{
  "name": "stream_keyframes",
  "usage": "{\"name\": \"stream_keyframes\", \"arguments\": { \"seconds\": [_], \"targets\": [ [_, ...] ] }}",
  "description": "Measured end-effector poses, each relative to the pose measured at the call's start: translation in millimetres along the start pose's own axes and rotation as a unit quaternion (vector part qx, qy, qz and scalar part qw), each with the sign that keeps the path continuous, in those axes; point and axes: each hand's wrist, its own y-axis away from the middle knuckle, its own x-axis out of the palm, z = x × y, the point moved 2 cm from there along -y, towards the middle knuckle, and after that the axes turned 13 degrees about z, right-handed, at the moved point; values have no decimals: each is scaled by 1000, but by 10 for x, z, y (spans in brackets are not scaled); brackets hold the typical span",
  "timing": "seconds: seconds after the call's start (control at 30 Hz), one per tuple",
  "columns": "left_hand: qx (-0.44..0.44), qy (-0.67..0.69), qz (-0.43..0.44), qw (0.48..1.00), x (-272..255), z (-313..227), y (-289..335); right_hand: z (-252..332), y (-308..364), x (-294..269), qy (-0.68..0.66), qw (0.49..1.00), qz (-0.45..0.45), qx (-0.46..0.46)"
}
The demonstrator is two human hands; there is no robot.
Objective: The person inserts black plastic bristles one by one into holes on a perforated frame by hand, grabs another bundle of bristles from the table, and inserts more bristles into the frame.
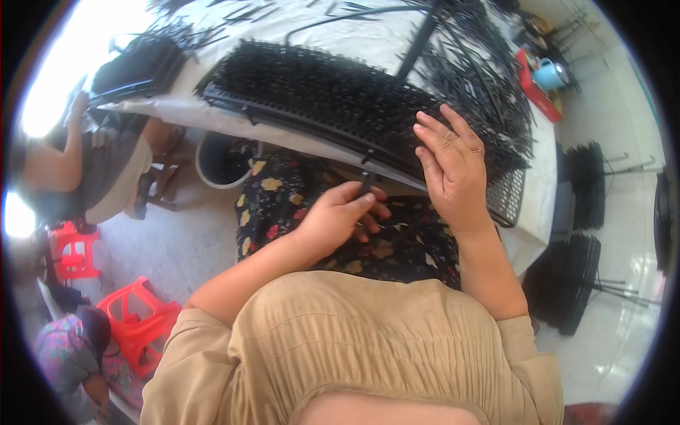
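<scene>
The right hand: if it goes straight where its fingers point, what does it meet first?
Probably the black bristly panel, which lies ahead of the right hand, though the height above it is unclear.

I count two hands — my left [331, 218], my right [455, 163] — one held black piece [366, 183], two red stools [159, 314], one bucket [204, 172], one red box [542, 104].

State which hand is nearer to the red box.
Right. The right hand is raised by the black bristly rack, left of the red box; the left hand is farther left and lower in view, holding a small dark piece.
</scene>
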Motion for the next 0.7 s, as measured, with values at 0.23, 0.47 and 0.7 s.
{"name": "stream_keyframes", "arguments": {
  "seconds": [0.23,0.47,0.7],
  "targets": [
    [86,-19,140,986,136,-29,11,232,320,106,-485,863,2,143],
    [-76,-112,180,974,189,-75,3,189,441,185,-583,762,220,175],
    [-101,-75,67,990,40,12,-59,-255,514,136,-451,861,-192,134]
  ]
}}
